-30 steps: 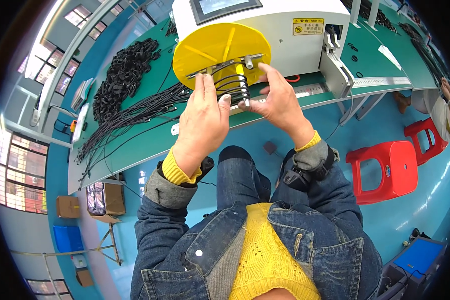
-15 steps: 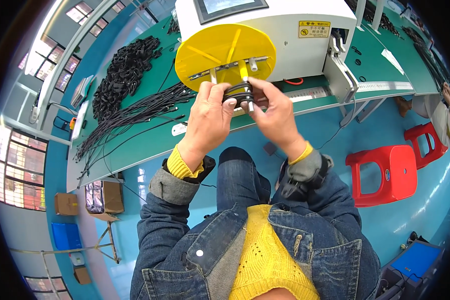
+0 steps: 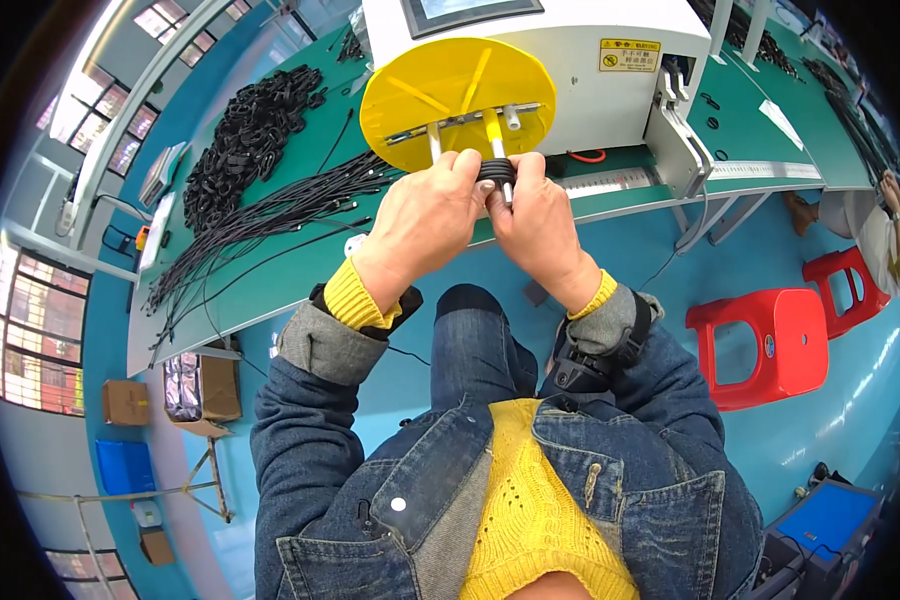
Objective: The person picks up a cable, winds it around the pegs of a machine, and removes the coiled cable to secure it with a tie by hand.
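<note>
A coil of black cable point(image 3: 495, 172) sits between my two hands, around one of the pegs that stick out from a yellow disc point(image 3: 410, 90). My left hand point(image 3: 433, 212) is closed on the coil's left side, thumb and fingertips pressed against it. From the right, my right hand point(image 3: 535, 215) pinches the same coil. The pale tip of the peg point(image 3: 507, 190) shows below the loops. A second peg point(image 3: 434, 140) stands bare to the left. The disc is mounted on the front of a white machine point(image 3: 600, 110).
Loose black cables point(image 3: 260, 225) lie along the green table point(image 3: 320, 270), with a heap of coiled cables point(image 3: 250, 150) behind them. A metal ruler point(image 3: 610, 181) and an upright metal bracket point(image 3: 682, 150) are to the right. Red stools point(image 3: 795, 345) stand on the floor; another person's hand point(image 3: 892, 190) shows far right.
My hands have come closer together, and the left has moved right. The coil, loose and spread before, now looks tighter and sits bunched between my fingers.
</note>
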{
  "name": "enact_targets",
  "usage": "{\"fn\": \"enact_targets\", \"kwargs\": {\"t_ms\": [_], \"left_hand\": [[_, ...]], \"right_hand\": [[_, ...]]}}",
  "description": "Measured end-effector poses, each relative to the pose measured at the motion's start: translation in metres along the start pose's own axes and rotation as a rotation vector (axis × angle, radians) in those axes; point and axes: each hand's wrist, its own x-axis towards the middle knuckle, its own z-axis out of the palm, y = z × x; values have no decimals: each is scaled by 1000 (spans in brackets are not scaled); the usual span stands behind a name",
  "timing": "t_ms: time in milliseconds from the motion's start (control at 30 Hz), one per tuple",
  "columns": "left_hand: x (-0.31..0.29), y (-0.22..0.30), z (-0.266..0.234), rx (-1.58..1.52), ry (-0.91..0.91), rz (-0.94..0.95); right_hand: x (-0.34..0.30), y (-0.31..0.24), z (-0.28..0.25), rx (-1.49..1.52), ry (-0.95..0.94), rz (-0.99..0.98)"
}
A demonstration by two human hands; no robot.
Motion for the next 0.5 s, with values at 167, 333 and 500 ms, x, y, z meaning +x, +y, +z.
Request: {"fn": "enact_targets", "kwargs": {"t_ms": [167,333,500], "left_hand": [[-34,26,3,13,-13,-22],[-83,39,27,-255,-100,-161],[-97,-8,77,-1253,-326,-716]], "right_hand": [[-33,-13,-16,-56,-85,-25],[-62,8,-17,-182,-351,-17],[-81,42,3,-75,-520,-64]]}}
